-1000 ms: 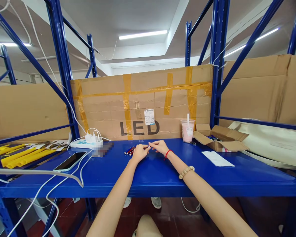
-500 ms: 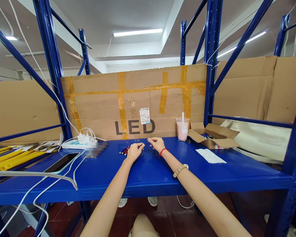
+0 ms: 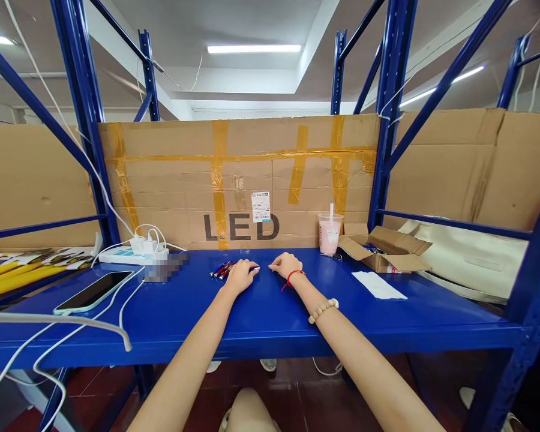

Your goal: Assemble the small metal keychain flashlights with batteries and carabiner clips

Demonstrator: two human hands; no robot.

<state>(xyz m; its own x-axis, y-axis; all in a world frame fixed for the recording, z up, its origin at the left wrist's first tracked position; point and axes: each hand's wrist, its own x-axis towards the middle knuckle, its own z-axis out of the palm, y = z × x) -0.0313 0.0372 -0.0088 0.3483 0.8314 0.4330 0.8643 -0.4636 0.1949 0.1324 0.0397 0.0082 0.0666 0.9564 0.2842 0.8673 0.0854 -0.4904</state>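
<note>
My left hand (image 3: 240,276) is closed low over the blue shelf top (image 3: 270,312), its thumb and fingers together. A small pale, shiny tip shows at those fingertips, but the rest of the piece is hidden. Just left of this hand lies a small pile of slim red and blue pen-like pieces (image 3: 220,271) with silvery ends, partly covered by the hand. My right hand (image 3: 288,264), with a red cord at the wrist, faces it across a short gap. Its fingers are pinched, and whatever they hold, if anything, is too small to make out.
A pink drink cup (image 3: 329,235) with a straw stands behind, beside an open carton (image 3: 387,261). White paper (image 3: 378,285) lies at right. A phone (image 3: 94,292), a power strip (image 3: 132,255) and white cables occupy the left. A cardboard panel (image 3: 184,198) closes the back.
The view has shifted slightly. My right hand has lowered toward the shelf top, its fingers turned more downward. My left hand stays beside the pen-like pieces, its fingers curled a little more.
</note>
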